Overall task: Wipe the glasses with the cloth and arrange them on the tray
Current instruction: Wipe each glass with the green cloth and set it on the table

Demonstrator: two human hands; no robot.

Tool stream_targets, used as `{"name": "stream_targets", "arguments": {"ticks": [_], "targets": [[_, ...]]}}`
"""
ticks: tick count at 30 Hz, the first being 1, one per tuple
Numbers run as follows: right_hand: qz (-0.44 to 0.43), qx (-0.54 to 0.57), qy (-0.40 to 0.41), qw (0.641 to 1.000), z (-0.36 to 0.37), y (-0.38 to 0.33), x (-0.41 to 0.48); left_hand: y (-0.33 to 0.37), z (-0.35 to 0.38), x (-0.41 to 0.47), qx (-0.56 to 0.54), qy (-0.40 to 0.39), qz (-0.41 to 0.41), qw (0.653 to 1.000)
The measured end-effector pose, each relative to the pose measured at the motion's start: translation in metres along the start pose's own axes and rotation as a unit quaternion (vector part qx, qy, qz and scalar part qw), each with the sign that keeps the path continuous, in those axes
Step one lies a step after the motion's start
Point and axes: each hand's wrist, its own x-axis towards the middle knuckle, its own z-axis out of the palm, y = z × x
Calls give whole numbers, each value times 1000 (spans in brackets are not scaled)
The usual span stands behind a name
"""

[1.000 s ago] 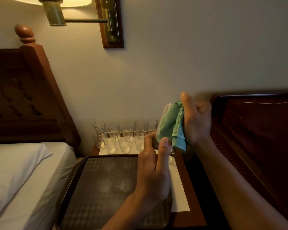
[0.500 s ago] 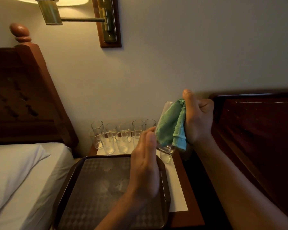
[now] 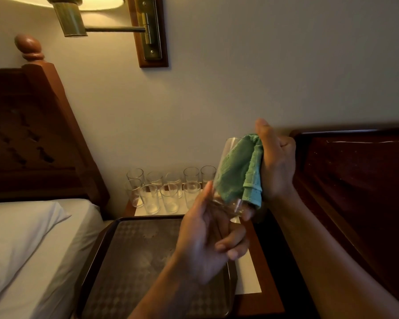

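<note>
The glass [image 3: 225, 162] was held in the air, tilted, above the far right corner of the tray [image 3: 136, 261], with the green cloth [image 3: 237, 169] pressed against its side and draped down toward its base. The right hand [image 3: 275, 162] gripped the cloth, fingers curled round the bunched fabric and thumb raised above it. The left hand [image 3: 205, 240] held the base end of the glass, thumb laid up along the wall and fingers curled beneath; motion blur obscured the exact contact. Judged from this, wiping of this glass was in progress. No glass stood on the visible part of the tray, so arranging had apparently not begun. The remaining glasses [image 3: 168, 192] stood upright in two close rows at the back of the nightstand [image 3: 260, 302], just beyond the tray, and appeared to await wiping. Their exact number could not be read, as they overlapped and the held glass covered the right end of the rows. The left forearm hid the near right part of the tray. Whether the cloth reached inside the glass could not be determined.
</note>
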Motion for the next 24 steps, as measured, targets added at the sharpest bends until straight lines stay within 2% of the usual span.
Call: {"name": "stream_targets", "arguments": {"ticks": [1,3,5,8,10,12,15,17,20,22,24], "targets": [[8,17,-29,999,-2,-1,1,2,-2,-2,-45,-36,-25,998],[42,50,-113,991,-9,-2,3,6,-10,-3,0,-46,-36,998],[73,38,-182,980,-12,-1,4,14,-15,-2,98,3,12,995],[68,-33,-231,970,-6,6,-1,19,-9,5,163,85,102,978],[64,-46,-191,979,2,12,-7,17,-4,11,200,121,121,965],[106,-17,-78,991,8,16,-9,13,-4,13,194,142,131,962],[177,48,124,975,6,14,-9,9,-10,13,153,170,153,961],[175,54,171,968,1,11,-14,13,-14,13,119,200,174,957],[154,-23,114,981,3,17,-48,21,-15,21,74,254,205,942],[124,-138,-2,983,15,29,-83,23,-15,28,68,283,219,931],[65,-237,-91,965,24,41,-105,21,-15,30,72,298,219,926]]}}
